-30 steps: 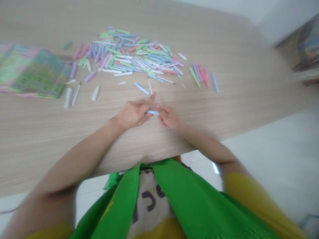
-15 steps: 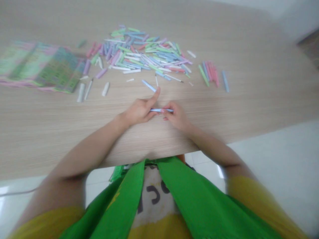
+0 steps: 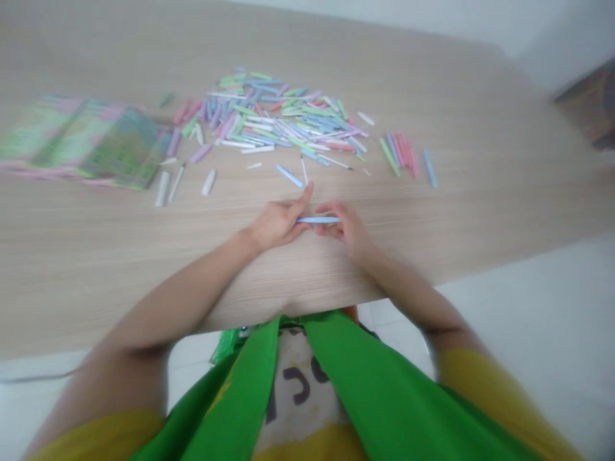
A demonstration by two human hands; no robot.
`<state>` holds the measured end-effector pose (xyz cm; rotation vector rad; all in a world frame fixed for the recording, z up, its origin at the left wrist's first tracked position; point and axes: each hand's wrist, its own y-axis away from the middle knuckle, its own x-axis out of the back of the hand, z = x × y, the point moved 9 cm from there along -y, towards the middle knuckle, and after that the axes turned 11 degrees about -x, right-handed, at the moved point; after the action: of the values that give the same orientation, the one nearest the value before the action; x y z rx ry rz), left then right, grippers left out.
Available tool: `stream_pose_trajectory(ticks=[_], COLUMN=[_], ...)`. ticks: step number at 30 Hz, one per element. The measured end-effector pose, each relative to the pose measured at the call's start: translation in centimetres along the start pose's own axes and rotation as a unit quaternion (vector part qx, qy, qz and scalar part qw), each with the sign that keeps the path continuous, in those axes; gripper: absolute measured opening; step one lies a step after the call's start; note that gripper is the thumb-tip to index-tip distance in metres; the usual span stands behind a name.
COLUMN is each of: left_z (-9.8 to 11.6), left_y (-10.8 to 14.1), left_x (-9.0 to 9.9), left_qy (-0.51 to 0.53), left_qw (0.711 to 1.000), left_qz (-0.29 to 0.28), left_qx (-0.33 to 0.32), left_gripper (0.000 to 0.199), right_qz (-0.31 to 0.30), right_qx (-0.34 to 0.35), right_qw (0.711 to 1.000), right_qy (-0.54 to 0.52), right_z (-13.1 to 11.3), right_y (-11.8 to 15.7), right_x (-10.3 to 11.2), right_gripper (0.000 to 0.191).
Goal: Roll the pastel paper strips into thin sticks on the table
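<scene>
A light-blue pen (image 3: 318, 219) lies level between my two hands, just above or on the table near its front edge; I cannot tell which. My left hand (image 3: 281, 221) is closed on its left end, the thumb stretched up and away. My right hand (image 3: 348, 229) curls around the right end, with finger and thumb loosely apart on either side. Beyond my left thumb rest another light-blue pen piece (image 3: 289, 175) and a thin white refill (image 3: 304, 171). Fine details of the held pen are blurred.
A broad heap of pastel pen pieces (image 3: 283, 121) spreads across the table (image 3: 432, 243). To its right are a row of red, blue and green pieces (image 3: 401, 153) and a lone blue one (image 3: 430, 168). Green-and-pink printed packs (image 3: 81, 141) lie left, near several white pieces (image 3: 209, 182).
My right fingers have loosened and slid toward the pen's right end, so more of its middle shows. My left hand keeps its hold. The whole view has shifted slightly.
</scene>
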<state>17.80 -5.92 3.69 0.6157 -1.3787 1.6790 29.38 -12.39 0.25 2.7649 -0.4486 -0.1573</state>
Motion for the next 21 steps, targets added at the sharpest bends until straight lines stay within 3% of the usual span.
stream_pose_trajectory(ticks=[4,8,12,17,21], left_z=[-0.6,0.7,2.1,1.3,1.2], left_y=[0.1,-0.1,-0.2,-0.3,-0.1], left_x=[0.2,0.1,0.1,0.2,-0.1], left_qy=[0.000,-0.037,-0.070,-0.052,-0.037], left_qw=[1.000,0.999,0.996,0.998,0.999], left_qz=[0.018,0.017,0.006,0.008,-0.003], left_qx=[0.013,-0.032,-0.057,-0.024,-0.016], left_gripper=[0.083,0.080,0.074,0.082,0.086], right_qz=[-0.008,0.062,0.119,0.152,0.177], right_qx=[0.052,0.094,0.068,0.044,0.094], right_qw=[0.997,0.994,0.987,0.980,0.966], right_qy=[-0.056,0.006,0.081,0.120,0.161], right_z=[-0.2,-0.4,-0.1,0.1,-1.1], right_y=[0.7,1.2,1.3,1.1,2.2], right_x=[-0.7,-0.1,0.4,1.0,1.7], right_gripper=[0.051,0.046,0.055,0.066,0.060])
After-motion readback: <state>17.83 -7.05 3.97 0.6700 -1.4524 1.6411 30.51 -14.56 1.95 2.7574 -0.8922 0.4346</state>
